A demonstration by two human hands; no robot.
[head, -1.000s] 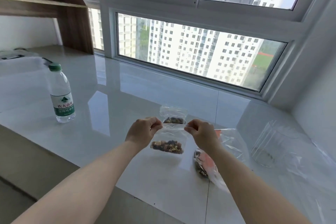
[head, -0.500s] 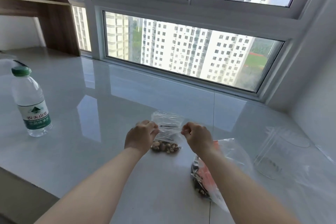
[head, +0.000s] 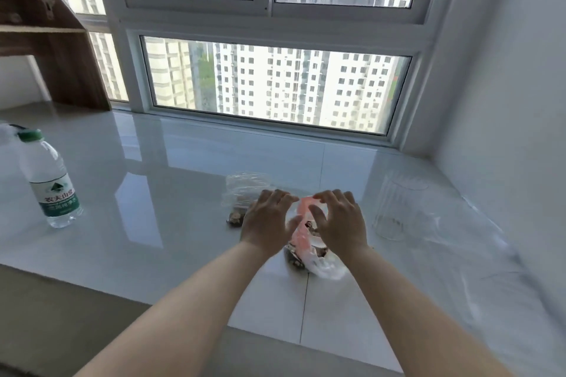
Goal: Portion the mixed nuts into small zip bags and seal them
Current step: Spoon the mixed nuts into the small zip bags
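Nut bag point(head: 309, 249) between spread hands point(head: 301, 217)

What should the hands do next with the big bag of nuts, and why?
Probably take hold of the big nut bag and open its mouth. Both the left hand and right hand hover over it with spread fingers, gripping nothing, while a filled small zip bag lies behind them on the counter.

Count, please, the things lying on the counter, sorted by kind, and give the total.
Small zip bags with nuts: 1 visible
Large nut bag with pink label: 1
Water bottle: 1
Clear plastic container: 1
Total: 4
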